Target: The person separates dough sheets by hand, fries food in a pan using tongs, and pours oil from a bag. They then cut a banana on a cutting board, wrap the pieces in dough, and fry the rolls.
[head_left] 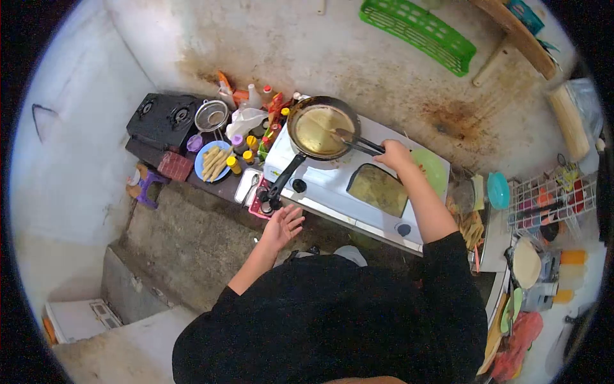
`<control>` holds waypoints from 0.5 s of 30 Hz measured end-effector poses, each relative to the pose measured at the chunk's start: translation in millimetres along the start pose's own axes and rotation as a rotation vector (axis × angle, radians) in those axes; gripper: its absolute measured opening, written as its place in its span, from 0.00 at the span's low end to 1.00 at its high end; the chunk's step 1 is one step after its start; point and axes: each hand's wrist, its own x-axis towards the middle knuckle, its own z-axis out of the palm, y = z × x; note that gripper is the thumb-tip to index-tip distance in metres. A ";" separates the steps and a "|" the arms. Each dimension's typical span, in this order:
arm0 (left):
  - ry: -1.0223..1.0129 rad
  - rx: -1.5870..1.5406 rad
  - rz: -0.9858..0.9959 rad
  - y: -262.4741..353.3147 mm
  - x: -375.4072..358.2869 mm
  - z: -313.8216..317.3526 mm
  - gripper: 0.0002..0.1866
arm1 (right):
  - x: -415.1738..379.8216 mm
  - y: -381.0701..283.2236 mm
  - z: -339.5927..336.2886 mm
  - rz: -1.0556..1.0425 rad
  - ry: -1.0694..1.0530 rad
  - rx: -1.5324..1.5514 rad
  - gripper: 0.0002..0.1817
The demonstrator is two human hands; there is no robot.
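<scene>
My right hand [394, 157] is closed around the handle end of dark tongs [364, 143]. Their brown tips reach over the rim into a frying pan [291, 133] of yellowish oil on the white stove [326, 176]. Whether the tips grip any food I cannot make out. My left hand [284, 227] hovers at the stove's front edge, fingers spread, just below the black pan handle [288, 176] and holding nothing. Behind my right wrist, a light green plate [433, 168] sits partly hidden on the stove's right end.
Left of the stove are a blue plate of long pale rolls [215, 161], yellow-capped bottles [234, 166], a strainer [212, 116] and a black two-burner stove [161, 121]. On the right are a white wire rack [543, 203] and a turquoise bowl [498, 190]. A green basket [419, 35] hangs on the wall.
</scene>
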 end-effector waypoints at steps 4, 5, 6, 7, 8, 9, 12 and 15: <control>0.046 -0.044 0.052 4.4 -19.6 -20.4 0.25 | 6.3 -10.0 0.4 -0.035 -0.028 -0.006 0.26; 0.068 -0.039 0.059 4.8 -24.2 -25.5 0.24 | 5.7 -12.3 2.0 -0.035 -0.019 0.004 0.26; 0.089 -0.034 0.065 5.2 -28.4 -29.4 0.24 | 6.2 -12.9 3.2 -0.033 -0.009 0.013 0.26; 0.109 -0.028 0.072 5.0 -32.3 -32.5 0.24 | 8.3 -10.6 5.7 -0.033 -0.009 0.037 0.27; 0.108 -0.031 0.078 4.8 -35.9 -35.3 0.25 | 11.3 -7.1 9.1 -0.032 -0.008 0.063 0.27; 0.106 -0.034 0.084 4.4 -39.3 -37.7 0.25 | 11.5 -7.3 8.7 -0.029 -0.007 0.089 0.27; 0.123 -0.049 0.095 6.1 -42.5 -40.3 0.25 | 10.6 -4.9 5.0 0.048 -0.020 0.099 0.30; 0.100 -0.060 0.098 7.8 -39.1 -40.6 0.24 | -2.2 -9.2 -1.2 0.030 0.006 0.112 0.26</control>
